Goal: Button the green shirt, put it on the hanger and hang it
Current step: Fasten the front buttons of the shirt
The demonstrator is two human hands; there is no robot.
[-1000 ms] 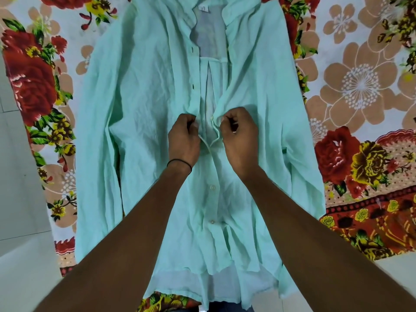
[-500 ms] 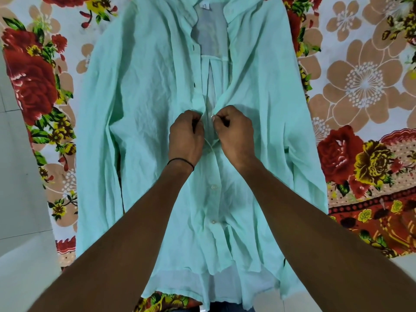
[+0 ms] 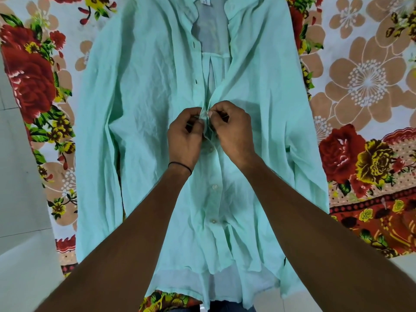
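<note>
While flat on floral sheet [image 3: 364, 86], green shirt [image 3: 146, 97], placket in pinch grip: left hand [image 3: 184, 137], right hand [image 3: 233, 131].

Floral sheet [image 3: 369, 91], printed with red roses, yellow blooms and tan flowers on a white ground, spread flat over a pale tiled floor [image 3: 20, 199]. The floor shows along the left edge and at the lower right corner. Green shirt [image 3: 146, 86] lies directly on the sheet, front up, collar at the far end, hem at the near end. Its lower front is buttoned; its upper front lies open.
</note>
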